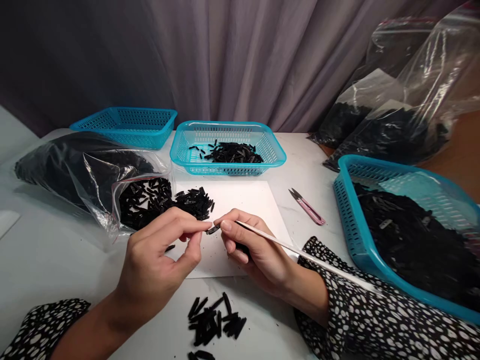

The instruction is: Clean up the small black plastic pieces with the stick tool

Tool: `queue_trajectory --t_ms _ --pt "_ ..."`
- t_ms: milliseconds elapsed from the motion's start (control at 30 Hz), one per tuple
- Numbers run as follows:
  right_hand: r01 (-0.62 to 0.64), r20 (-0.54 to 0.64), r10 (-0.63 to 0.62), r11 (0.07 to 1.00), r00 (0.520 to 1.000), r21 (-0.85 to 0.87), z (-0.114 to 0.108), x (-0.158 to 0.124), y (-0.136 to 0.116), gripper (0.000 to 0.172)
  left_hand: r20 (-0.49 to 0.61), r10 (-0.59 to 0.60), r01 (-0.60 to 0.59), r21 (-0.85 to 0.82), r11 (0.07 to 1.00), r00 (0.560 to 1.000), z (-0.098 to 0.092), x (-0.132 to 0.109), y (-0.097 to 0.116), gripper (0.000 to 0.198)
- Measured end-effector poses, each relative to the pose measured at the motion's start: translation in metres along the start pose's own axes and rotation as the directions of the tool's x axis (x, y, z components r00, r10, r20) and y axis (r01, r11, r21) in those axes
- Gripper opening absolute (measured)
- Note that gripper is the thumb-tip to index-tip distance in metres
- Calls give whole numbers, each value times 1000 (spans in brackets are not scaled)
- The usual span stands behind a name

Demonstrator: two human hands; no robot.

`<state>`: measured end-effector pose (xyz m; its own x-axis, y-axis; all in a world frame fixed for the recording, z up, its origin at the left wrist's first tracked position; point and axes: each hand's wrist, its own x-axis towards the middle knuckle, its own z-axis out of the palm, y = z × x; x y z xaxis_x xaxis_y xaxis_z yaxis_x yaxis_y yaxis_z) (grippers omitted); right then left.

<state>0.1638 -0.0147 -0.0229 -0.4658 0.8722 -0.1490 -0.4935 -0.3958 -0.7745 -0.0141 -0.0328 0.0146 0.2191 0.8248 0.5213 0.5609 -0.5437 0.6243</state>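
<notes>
Over a white sheet (258, 200), a small black piece (213, 230) sits between my two hands. My right hand (251, 240) is closed, pinching that piece between thumb and finger, with a long thin white stick (300, 251) also in its grip. The fingertip of my left hand (161, 255) touches or nearly touches the piece's left end; its thumb is apart from the index finger. Beyond the hands lies a pile of black pieces (195, 201). Another small pile (213, 320) rests on the table nearer to me.
A plastic bag of black pieces (93, 165) lies at left. Behind are two blue baskets (127, 131) (228, 166). Pink-handled snips (306, 206) lie right of the sheet. A large blue basket (354, 225) and clear bags (397, 120) stand at right.
</notes>
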Motion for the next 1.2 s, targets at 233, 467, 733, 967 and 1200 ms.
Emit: queue_trajectory --t_ms 233,467,733,967,1200 --pt "-42 415 304 845 857 -533 -6 -3 -10 19 119 -499 502 -392 771 859 -1 2 -18 15" --pt "85 235 31 881 972 -465 -4 1 -2 24 160 -544 545 -491 680 824 3 2 -16 4" --pt "26 -118 -55 972 992 -232 -2 8 1 28 163 -534 548 -427 720 829 6 5 -5 5" --pt "7 -99 -23 986 995 -164 -2 8 0 26 171 -501 527 -368 766 848 7 2 -4 9" --pt "17 -116 -38 985 993 -171 -2 7 0 24 133 -347 346 26 938 929 -1 6 -24 15"
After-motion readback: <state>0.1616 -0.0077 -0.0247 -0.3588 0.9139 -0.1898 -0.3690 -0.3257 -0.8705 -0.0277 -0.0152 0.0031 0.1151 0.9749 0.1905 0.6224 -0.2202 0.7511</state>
